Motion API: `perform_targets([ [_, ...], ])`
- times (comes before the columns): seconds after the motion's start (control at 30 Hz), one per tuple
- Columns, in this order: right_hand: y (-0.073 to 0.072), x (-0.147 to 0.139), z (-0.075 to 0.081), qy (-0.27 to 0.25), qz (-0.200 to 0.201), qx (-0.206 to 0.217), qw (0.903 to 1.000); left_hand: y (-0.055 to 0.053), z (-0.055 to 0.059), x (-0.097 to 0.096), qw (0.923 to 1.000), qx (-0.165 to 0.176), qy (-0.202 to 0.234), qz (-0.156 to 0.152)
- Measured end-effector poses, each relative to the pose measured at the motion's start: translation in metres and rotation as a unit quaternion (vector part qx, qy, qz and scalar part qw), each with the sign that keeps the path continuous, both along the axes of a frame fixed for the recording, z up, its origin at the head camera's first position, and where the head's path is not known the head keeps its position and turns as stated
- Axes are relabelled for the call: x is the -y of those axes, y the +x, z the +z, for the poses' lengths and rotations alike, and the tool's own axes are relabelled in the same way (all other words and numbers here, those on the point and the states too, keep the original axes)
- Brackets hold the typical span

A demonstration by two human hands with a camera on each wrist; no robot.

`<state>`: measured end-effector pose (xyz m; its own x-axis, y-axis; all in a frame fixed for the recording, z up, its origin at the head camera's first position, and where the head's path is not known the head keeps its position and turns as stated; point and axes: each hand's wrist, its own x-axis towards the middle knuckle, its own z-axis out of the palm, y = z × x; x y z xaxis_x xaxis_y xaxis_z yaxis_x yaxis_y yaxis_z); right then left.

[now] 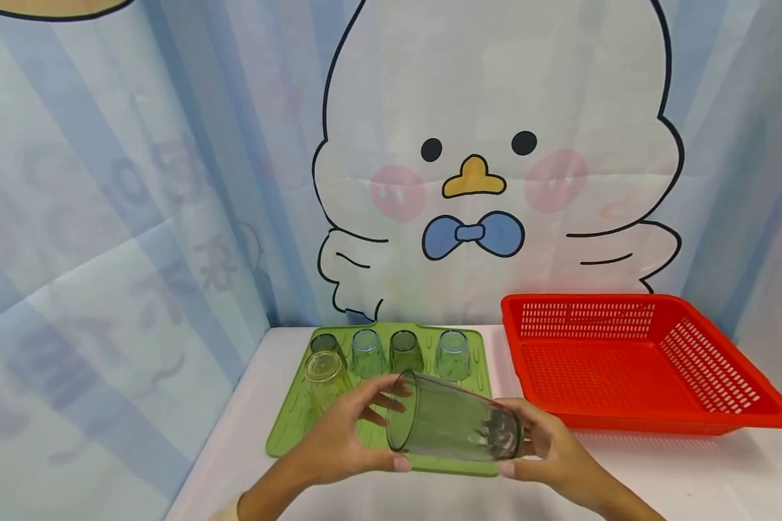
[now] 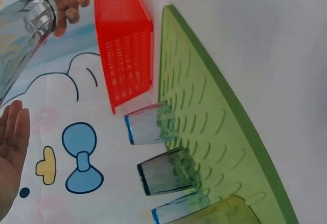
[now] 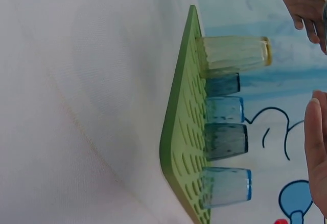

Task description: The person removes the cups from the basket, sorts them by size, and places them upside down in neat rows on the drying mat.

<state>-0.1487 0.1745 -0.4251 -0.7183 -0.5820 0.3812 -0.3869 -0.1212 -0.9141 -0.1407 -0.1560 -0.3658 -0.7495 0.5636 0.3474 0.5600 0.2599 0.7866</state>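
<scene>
A tall grey-tinted drinking glass [image 1: 450, 423] is held in the air, tilted sideways between both hands. Its wide mouth faces my left hand [image 1: 345, 438], whose thumb lies below the rim and whose fingers reach behind it. At the thick base end, my right hand [image 1: 554, 456] grips the glass with thumb in front and fingers behind. Under and beyond it lies a green drying mat [image 1: 287, 434]. On the mat stand a tall yellow glass [image 1: 326, 383] and several short ones, among them a blue glass [image 1: 452, 354] and a grey glass [image 1: 405, 353].
A red plastic basket [image 1: 625, 420] with slotted walls stands right of the mat. The white table [image 1: 234, 427] meets a printed curtain [image 1: 274, 145] at the back and along the left side.
</scene>
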Motion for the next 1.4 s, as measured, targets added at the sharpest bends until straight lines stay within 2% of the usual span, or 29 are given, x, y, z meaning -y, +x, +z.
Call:
perform_targets([
  [0.27, 0.003, -0.001, -0.001, -0.006, -0.001, 0.041, 0.9991, 0.0, -0.006, 0.004, 0.9998, 0.019, -0.01, -0.001],
  [0.37, 0.004, 0.0, -0.002, -0.013, 0.001, 0.042, 0.999, -0.001, -0.007, 0.006, 0.9994, 0.027, -0.02, 0.0],
  [0.6, 0.005, 0.006, -0.003, -0.047, 0.024, 0.054, 0.9971, 0.002, -0.011, 0.013, 0.9961, 0.061, -0.061, 0.018],
  [0.73, 0.006, 0.008, 0.0, -0.043, 0.018, 0.069, 0.9965, 0.003, -0.013, 0.017, 0.9938, 0.078, -0.076, 0.024],
  [1.1, 0.006, 0.015, 0.001, -0.07, 0.053, 0.056, 0.9946, 0.007, -0.024, 0.021, 0.993, 0.083, -0.079, 0.029],
  [1.4, 0.004, 0.018, 0.003, -0.063, 0.048, 0.063, 0.9948, 0.005, -0.033, 0.031, 0.9881, 0.113, -0.098, 0.035],
])
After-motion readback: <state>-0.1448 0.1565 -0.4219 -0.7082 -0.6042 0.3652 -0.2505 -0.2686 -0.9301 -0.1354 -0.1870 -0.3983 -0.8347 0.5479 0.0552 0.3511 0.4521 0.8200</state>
